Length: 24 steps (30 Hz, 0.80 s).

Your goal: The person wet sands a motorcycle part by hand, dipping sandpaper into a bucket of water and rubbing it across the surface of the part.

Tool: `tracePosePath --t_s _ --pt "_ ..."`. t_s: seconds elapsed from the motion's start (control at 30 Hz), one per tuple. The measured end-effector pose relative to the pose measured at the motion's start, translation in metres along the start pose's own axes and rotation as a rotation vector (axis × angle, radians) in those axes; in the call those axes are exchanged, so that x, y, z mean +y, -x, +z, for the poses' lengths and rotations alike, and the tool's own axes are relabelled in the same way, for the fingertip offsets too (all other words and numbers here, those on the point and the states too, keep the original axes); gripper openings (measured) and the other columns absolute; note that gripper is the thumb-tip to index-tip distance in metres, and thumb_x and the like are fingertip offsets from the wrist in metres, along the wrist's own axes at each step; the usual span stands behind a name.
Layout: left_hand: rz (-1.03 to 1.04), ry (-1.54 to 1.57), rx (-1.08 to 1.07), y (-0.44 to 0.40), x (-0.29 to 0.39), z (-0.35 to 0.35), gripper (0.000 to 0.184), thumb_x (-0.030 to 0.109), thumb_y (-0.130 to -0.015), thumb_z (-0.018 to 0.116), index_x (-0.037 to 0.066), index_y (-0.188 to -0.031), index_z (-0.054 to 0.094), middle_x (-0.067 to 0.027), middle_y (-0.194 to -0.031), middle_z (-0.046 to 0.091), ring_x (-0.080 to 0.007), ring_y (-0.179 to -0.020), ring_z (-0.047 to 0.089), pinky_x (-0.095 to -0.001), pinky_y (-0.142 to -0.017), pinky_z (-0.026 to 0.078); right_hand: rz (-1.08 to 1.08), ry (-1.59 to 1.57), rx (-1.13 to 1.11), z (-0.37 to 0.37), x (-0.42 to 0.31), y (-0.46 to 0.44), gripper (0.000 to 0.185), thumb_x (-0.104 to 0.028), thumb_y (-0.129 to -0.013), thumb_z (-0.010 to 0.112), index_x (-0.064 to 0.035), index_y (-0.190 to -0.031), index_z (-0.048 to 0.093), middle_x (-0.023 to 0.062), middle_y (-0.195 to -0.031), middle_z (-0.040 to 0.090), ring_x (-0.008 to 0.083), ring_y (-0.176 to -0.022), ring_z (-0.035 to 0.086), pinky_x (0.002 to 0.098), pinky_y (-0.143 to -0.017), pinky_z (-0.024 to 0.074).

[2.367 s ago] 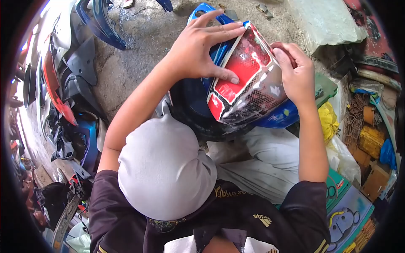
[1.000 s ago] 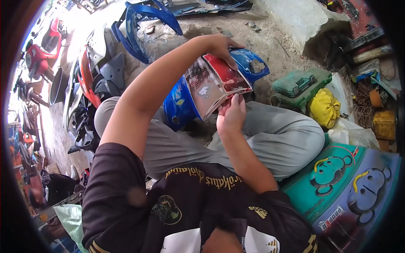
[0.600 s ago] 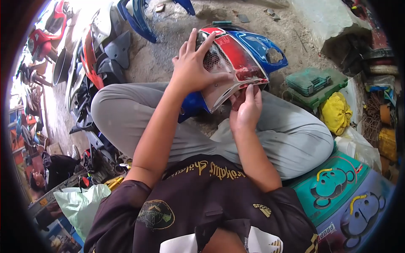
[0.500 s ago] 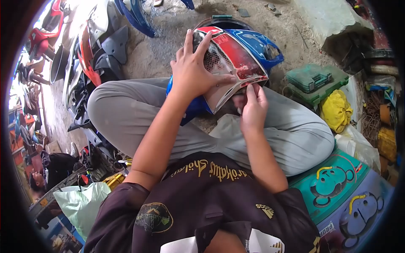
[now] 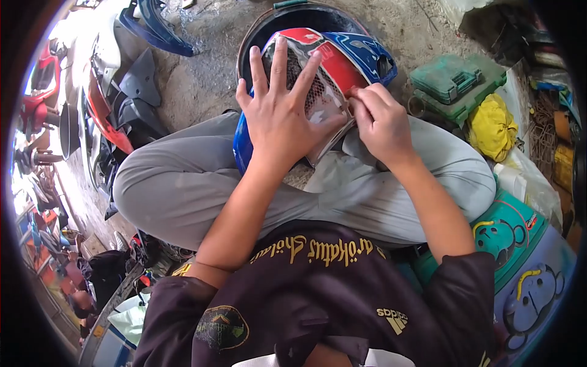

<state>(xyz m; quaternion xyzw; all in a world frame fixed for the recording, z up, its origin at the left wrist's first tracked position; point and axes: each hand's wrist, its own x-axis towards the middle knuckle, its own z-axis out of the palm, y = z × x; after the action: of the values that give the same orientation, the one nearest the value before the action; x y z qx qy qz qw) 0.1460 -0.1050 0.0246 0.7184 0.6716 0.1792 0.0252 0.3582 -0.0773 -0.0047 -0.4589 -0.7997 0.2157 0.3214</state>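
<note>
A red, blue and white plastic motorcycle body panel [image 5: 342, 70] with a dark mesh section rests over my crossed legs, in front of a dark round bucket [image 5: 246, 46]. My left hand [image 5: 278, 116] is open, its fingers spread across the mesh and whitish worn surface, thumb reaching toward the red strip. At the lower edge of that strip, my right hand [image 5: 385, 122] is closed with thumb and fingertips pinched together. What is between those fingertips, if anything, is hidden.
To the right lie a dusty green tool case [image 5: 446, 79], a yellow bundle [image 5: 492, 128] and a teal box [image 5: 520, 229] with cartoon faces. Several loose fairing pieces [image 5: 137, 85] lean at the left. A blue panel [image 5: 156, 30] lies on the floor.
My right hand has moved up and turned over the panel's edge; before, its fingers were tucked lower under it. My left hand's fingers are more widely spread. The view has shifted slightly.
</note>
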Motion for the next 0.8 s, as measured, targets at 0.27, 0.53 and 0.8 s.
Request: tracePosePath --t_s 0.27,0.53,0.8 --pt "-0.060 0.040 -0.181 -0.013 0.002 -0.012 0.133 0.059 -0.049 0.101 0.032 -0.168 0.048 -0.0178 -0.182 0.025 -0.0544 -0.166 0.016 -0.0762 -0.119 0.027 0.223 0.082 0.026 -0.004 0.018 0.006 0.012 0.003 -0.093 0.076 0.0012 -0.104 0.073 0.0180 -0.096 0.071 0.0370 -0.080 0.072 0.0430 -0.070 0.0575" --pt "0.048 0.067 -0.199 -0.014 0.000 -0.010 0.110 0.061 -0.049 0.098 0.029 -0.151 0.071 -0.0091 -0.174 0.045 -0.0423 -0.167 0.026 -0.0718 -0.125 0.019 0.091 0.045 0.037 0.001 0.014 0.012 0.016 -0.001 -0.090 0.075 -0.0057 -0.105 0.070 0.0136 -0.090 0.064 0.0375 -0.073 0.069 0.0466 -0.062 0.0552" --pt "0.059 0.013 -0.254 -0.020 0.004 -0.013 0.106 0.062 -0.050 0.097 0.039 -0.150 0.071 -0.0087 -0.177 0.039 -0.0454 -0.166 0.024 -0.0744 -0.125 0.019 -0.032 -0.001 0.038 0.007 -0.009 0.013 0.020 0.001 -0.091 0.070 -0.0033 -0.111 0.072 0.0139 -0.093 0.066 0.0372 -0.075 0.070 0.0454 -0.062 0.0565"
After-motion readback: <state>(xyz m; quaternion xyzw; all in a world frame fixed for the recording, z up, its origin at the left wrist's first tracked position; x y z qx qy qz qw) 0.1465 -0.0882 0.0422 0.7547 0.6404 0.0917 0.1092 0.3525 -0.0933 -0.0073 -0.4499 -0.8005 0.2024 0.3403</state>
